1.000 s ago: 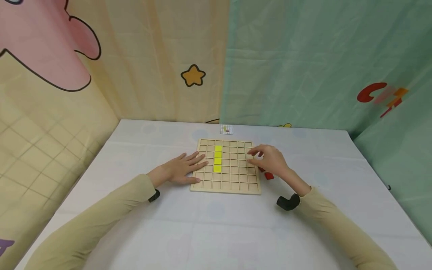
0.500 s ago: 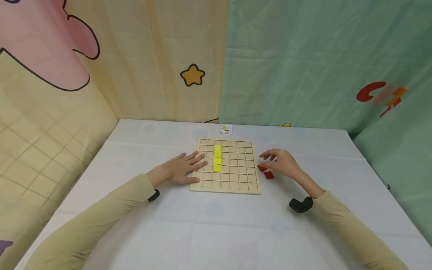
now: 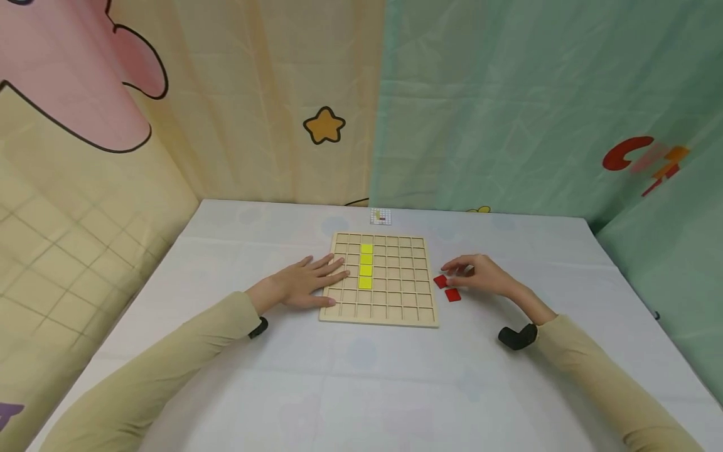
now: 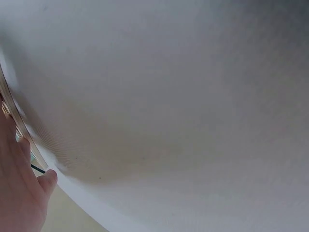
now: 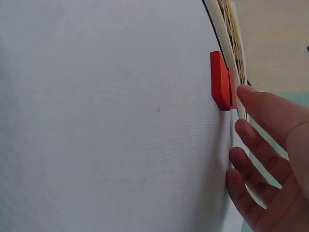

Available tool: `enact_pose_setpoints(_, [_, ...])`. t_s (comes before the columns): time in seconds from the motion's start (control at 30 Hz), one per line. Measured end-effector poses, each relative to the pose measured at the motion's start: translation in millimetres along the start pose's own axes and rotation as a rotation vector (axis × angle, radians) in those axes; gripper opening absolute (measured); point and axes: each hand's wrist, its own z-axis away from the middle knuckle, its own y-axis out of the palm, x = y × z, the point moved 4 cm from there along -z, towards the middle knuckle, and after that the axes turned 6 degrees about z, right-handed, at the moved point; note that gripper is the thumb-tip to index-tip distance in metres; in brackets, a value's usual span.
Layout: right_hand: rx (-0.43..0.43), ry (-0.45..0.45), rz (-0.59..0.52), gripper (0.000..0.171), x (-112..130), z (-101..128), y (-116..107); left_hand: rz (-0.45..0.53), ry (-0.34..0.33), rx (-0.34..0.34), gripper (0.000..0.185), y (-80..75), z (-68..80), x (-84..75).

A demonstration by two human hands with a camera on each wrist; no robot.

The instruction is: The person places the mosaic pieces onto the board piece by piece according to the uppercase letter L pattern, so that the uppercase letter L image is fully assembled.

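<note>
A wooden grid board [image 3: 395, 307] lies on the table, with a column of yellow square tiles [image 3: 366, 270] in its cells. My left hand [image 3: 299, 284] rests flat over the board's left edge, fingers spread. Just off the right edge lie two red tiles, one farther back [image 3: 440, 282] and one nearer to me [image 3: 453, 295]. Beside them is my right hand [image 3: 477, 274], its fingers loosely bent. In the right wrist view, the thumb and fingers of the right hand [image 5: 277, 154] are apart with nothing between them, the thumb tip close to the red tiles [image 5: 220, 82].
A small card [image 3: 381, 216] with a printed grid and coloured squares lies behind the board. The white-covered table [image 3: 361, 389] backs onto curtains [image 3: 480, 113] with cartoon prints.
My right hand has drawn back rightward from over the board's right edge and come down beside the red tiles, which now show more fully. The left hand stays in place.
</note>
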Motion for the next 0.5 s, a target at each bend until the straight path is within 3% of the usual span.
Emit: enact_pose_setpoints(0.5, [0.014, 0.004, 0.039, 0.024, 2.0, -4.2, 1.7, 0.000, 0.010, -0.001, 0.072, -0.4, -1.0, 0.2])
